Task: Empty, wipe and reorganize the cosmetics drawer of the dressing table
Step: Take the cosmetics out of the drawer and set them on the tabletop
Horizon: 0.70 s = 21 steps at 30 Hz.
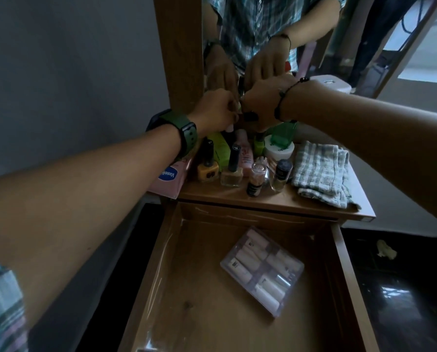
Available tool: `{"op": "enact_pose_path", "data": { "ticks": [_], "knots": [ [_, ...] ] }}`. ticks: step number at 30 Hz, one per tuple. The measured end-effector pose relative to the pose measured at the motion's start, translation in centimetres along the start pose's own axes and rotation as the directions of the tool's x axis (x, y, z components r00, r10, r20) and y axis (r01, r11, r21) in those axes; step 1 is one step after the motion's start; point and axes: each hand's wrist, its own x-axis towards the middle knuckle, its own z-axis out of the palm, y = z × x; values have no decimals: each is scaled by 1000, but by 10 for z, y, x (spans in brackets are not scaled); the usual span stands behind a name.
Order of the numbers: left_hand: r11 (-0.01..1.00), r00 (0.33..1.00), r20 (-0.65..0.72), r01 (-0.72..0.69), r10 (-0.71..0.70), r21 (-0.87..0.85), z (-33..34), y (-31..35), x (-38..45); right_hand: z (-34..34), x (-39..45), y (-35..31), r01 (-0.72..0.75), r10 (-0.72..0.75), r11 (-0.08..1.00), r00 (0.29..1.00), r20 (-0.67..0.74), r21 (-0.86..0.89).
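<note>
both hands (216, 110) (263, 99) pinch one small dark item (247, 115); pink pack (167, 177) reads "vasel".

Drawer (237, 313) brown wood; cloth (321, 171) pale green-and-white check; watch strap (186, 133) dark green; lotion bottle (169, 179) pink, blue label; nail polish (207, 171) yellow, black cap; sleeve (1, 308) teal-white plaid.

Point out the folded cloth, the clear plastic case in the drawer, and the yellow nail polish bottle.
folded cloth (321, 171), head view, middle of its top face.
clear plastic case (261, 269), head view, centre of its lid.
yellow nail polish bottle (207, 172), head view, its glass body.
</note>
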Motion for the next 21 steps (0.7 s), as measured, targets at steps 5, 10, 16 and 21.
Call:
{"op": "enact_pose_path", "data": {
  "ticks": [5,10,16,21],
  "knots": [
    [999,995,-89,-44,41,-25,-13,2,-9,-15,-17,2,11,9,988,992,-128,154],
    [995,990,-127,-64,54,-80,-20,4,-25,-6,-37,-16,78,-51,936,995,-86,344],
    [997,996,-93,-18,11,-72,-25,-1,-35,20,-51,-6,-5,134,833,972,-193,553],
    [996,997,-77,-2,-5,-94,-30,0,-38,32,-65,2,-35,260,744,935,-242,668]
  ]
}}
